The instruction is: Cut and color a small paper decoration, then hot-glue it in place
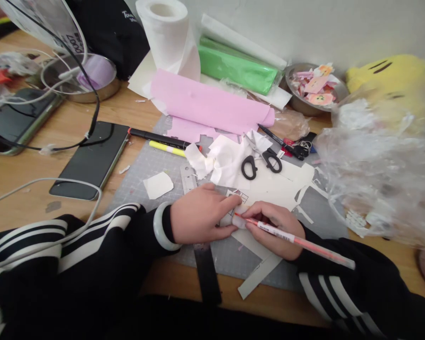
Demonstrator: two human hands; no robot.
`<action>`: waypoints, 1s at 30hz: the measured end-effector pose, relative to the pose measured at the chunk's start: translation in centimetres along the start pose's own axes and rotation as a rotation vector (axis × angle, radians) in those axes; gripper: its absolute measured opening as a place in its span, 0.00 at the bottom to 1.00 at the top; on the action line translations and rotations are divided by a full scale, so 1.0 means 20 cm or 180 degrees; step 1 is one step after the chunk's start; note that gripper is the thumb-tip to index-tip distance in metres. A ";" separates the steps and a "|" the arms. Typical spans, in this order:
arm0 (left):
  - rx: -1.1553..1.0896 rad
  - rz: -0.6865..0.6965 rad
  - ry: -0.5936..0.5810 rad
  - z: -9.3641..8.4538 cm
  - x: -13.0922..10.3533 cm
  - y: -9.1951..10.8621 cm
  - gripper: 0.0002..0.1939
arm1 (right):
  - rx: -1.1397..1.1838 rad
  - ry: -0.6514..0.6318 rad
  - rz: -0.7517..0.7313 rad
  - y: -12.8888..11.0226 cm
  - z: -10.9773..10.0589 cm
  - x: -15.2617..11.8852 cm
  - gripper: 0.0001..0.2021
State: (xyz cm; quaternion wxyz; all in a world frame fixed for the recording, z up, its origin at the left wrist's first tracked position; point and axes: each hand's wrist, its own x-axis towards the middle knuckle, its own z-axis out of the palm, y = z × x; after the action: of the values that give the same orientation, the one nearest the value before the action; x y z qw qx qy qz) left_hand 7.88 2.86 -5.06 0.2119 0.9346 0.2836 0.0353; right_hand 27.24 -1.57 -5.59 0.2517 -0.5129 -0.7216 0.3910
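Observation:
My right hand is closed around a pen with a clear barrel and an orange-red core. Its tip touches a small whitish piece of paper. Thumb and index finger of my left hand pinch that piece at its left side. Under my hands is a grey gridded cutting mat. Just beyond the fingers lies white card with black drawn lines and cut edges. Black-handled scissors rest on it beside crumpled white paper. A metal ruler lies partly hidden by my left hand.
A phone and markers lie left. Pink paper, a tissue roll and a green pack stand behind. A bowl of cutouts and plastic bags sit right. Cables cross the left side.

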 end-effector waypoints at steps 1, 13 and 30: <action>0.0009 0.0002 0.0007 0.00 0.00 0.00 0.17 | 0.0036 -0.0042 -0.0047 0.00 0.00 0.00 0.06; 0.0038 0.0017 0.0068 0.00 0.00 0.00 0.17 | 0.0134 -0.0099 0.0003 -0.01 0.00 0.00 0.06; 0.0077 -0.0009 0.0042 0.00 0.00 0.00 0.17 | 0.0037 -0.0192 -0.0290 0.01 0.00 -0.01 0.07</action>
State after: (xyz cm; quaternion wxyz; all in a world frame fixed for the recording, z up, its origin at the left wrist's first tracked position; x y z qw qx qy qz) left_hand 7.80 2.80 -5.05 0.1987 0.9364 0.2866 0.0378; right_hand 27.42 -1.78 -5.80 0.2503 -0.4661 -0.7492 0.3986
